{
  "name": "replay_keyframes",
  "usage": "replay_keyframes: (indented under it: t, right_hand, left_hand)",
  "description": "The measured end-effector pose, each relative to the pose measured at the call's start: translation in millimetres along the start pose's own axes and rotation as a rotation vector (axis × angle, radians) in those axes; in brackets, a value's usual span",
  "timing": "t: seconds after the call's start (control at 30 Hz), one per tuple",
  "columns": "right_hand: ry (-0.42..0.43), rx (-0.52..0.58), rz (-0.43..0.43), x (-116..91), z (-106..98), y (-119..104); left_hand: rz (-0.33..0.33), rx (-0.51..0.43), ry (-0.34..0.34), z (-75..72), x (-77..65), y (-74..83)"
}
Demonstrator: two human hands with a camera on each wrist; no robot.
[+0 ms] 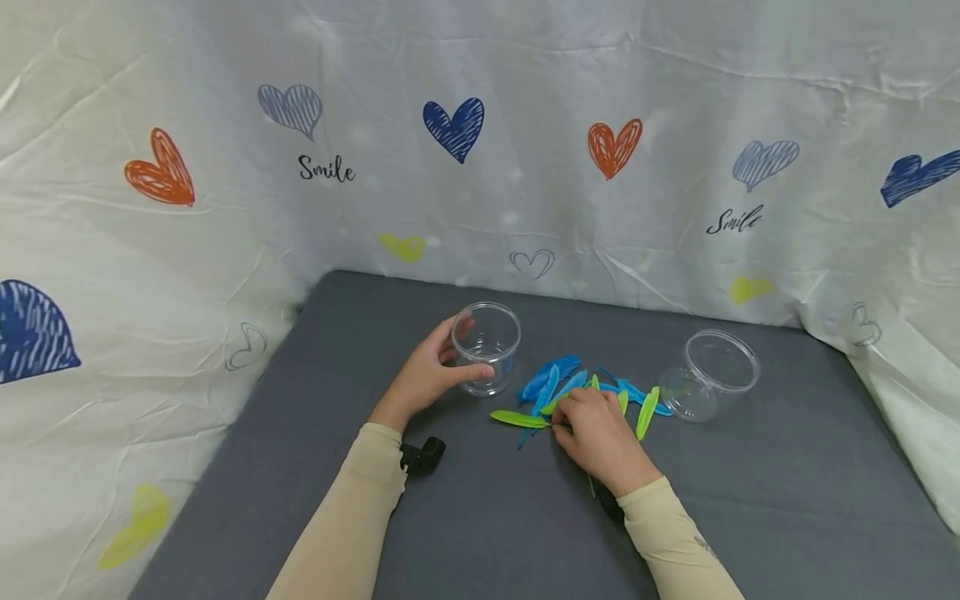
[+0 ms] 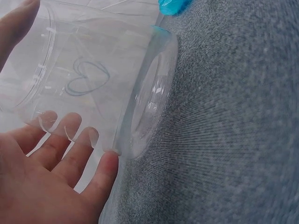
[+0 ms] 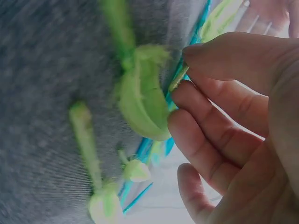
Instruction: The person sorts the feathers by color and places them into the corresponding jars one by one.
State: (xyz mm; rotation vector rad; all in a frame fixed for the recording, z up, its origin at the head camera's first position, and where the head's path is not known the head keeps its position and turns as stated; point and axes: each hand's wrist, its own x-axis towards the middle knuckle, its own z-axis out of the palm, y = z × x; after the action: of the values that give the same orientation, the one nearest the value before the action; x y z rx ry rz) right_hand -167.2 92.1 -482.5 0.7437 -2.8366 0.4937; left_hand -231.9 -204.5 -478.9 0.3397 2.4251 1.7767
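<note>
My left hand [image 1: 426,371] holds a clear plastic cup [image 1: 487,383], thumb on the near side and fingers round the far side. The left wrist view shows those fingertips against the wall of the cup [image 2: 93,88], whose base is close to the grey cloth. My right hand [image 1: 603,437] is over a loose pile of feathers, pinching a green feather [image 1: 517,419] by its quill between thumb and fingertips; its vane points left toward the cup. Blue feathers [image 1: 550,379] and other green feathers [image 1: 647,412] lie around and partly under this hand. Up close, a curled green feather [image 3: 140,100] lies beside its fingertips.
A second clear plastic cup [image 1: 722,362] stands on the right, close to the feathers. Grey cloth [image 1: 487,517] covers the table. Behind and to the left hangs a white curtain [image 1: 540,75] printed with hearts.
</note>
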Motion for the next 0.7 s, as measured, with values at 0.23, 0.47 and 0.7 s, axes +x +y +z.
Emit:
replay_keyframes:
  t: [0.23,0.47,0.7]
  right_hand:
    - [0.037,0.003,-0.021,1,-12,-6]
    - [0.093,-0.055,-0.082,7,-43,0]
    - [0.138,-0.129,-0.167,32,-89,5]
  left_hand:
    - [-0.010,0.003,0.003,-0.1,-1.5,-2.0]
    - [0.002,-0.005,0.000,2.9,-1.3,-4.3]
    - [0.009,0.014,0.008,0.4,-1.9,-5.3]
